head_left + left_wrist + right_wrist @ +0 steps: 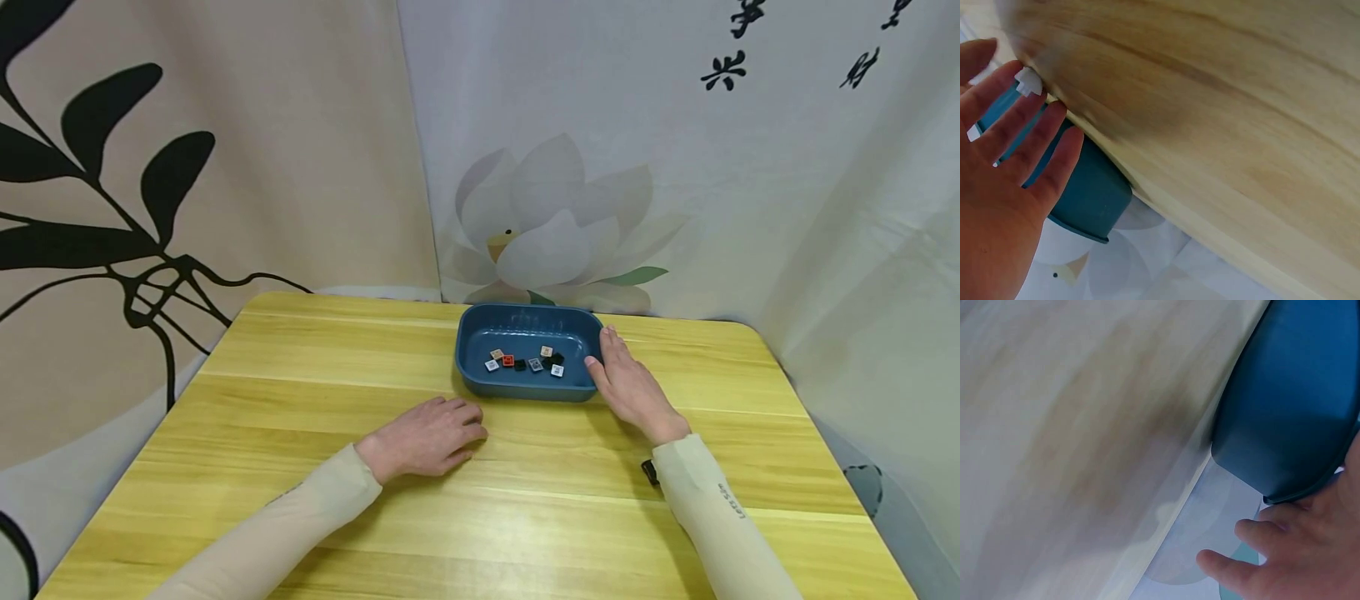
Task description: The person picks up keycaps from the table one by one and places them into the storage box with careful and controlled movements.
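Note:
A dark blue rectangular dish (480,387) stands near the table's back edge, several small square pieces on its floor: white, black, grey, pale orange and one red (507,361). My right hand (628,385) lies against the dish's right end, fingers extended along the rim and the thumb at the front corner. In the right wrist view part of that hand is hidden behind the rim. To the front left of the dish, my left hand (429,437) is palm down, low over the table, fingers loosely bent. A small white piece (1030,81) shows at its index and middle fingertips, the thumb apart from it.
The wooden table (525,517) reaches back to a printed cloth (337,150) hanging behind it. More cloth hangs along the right side. A dark band (650,473) shows at the right wrist, by the sleeve cuff.

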Demonstrator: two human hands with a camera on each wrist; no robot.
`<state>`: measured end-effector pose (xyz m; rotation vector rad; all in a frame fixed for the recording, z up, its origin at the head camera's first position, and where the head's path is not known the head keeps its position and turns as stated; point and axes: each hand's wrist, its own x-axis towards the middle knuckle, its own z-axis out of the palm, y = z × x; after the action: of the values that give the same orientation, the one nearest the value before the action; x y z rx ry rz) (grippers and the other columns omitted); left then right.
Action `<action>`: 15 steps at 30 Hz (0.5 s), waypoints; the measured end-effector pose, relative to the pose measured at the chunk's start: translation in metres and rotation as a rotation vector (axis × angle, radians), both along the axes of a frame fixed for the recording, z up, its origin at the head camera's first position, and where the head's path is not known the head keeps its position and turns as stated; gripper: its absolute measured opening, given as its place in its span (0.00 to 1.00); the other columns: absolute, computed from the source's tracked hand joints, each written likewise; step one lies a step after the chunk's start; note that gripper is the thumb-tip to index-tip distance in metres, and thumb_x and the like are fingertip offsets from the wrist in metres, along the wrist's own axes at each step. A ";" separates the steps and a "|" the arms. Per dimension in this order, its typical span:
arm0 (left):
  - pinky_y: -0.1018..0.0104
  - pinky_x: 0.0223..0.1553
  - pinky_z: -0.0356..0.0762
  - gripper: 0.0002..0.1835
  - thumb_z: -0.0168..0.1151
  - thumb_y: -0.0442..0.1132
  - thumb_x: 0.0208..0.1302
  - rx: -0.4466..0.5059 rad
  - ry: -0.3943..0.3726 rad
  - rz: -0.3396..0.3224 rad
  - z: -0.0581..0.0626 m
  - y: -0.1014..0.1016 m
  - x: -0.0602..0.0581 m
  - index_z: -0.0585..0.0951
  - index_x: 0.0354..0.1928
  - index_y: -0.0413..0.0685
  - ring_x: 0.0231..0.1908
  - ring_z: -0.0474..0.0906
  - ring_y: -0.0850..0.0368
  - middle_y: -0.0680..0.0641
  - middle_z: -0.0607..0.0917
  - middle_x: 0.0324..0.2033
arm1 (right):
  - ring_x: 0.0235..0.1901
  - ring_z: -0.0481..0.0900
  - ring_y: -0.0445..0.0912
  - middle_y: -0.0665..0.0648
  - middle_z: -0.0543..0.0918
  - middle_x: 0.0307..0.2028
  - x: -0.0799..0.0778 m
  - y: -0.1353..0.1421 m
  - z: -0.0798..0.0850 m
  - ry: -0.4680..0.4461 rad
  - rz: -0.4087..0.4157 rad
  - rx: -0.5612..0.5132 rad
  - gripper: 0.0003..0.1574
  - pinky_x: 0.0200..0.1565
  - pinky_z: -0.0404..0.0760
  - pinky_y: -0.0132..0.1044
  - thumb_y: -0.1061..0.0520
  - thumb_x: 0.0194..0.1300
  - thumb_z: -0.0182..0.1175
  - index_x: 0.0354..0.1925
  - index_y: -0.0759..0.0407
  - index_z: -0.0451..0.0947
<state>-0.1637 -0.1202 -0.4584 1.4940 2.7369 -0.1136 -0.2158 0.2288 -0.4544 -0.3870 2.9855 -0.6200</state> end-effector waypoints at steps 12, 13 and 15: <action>0.59 0.54 0.80 0.12 0.62 0.35 0.74 0.011 0.011 -0.024 0.000 -0.001 0.000 0.84 0.55 0.53 0.52 0.78 0.54 0.51 0.81 0.53 | 0.80 0.42 0.65 0.69 0.39 0.82 -0.001 0.001 0.000 -0.008 -0.001 0.000 0.49 0.74 0.52 0.64 0.36 0.84 0.31 0.81 0.71 0.36; 0.59 0.53 0.81 0.12 0.62 0.34 0.74 0.012 0.015 -0.029 0.000 -0.001 -0.001 0.84 0.55 0.53 0.52 0.78 0.54 0.51 0.81 0.53 | 0.80 0.42 0.65 0.69 0.39 0.82 -0.001 0.001 0.000 -0.009 -0.002 -0.002 0.49 0.74 0.52 0.64 0.36 0.84 0.31 0.81 0.71 0.36; 0.61 0.52 0.81 0.12 0.63 0.33 0.73 0.018 0.024 -0.040 0.000 -0.002 -0.001 0.84 0.54 0.52 0.50 0.78 0.55 0.51 0.81 0.52 | 0.80 0.42 0.65 0.68 0.38 0.82 -0.001 0.001 0.000 -0.011 -0.003 -0.003 0.49 0.74 0.52 0.64 0.36 0.84 0.31 0.81 0.70 0.36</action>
<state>-0.1642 -0.1221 -0.4587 1.5624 2.7345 -0.1088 -0.2167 0.2299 -0.4543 -0.3774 2.9757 -0.6255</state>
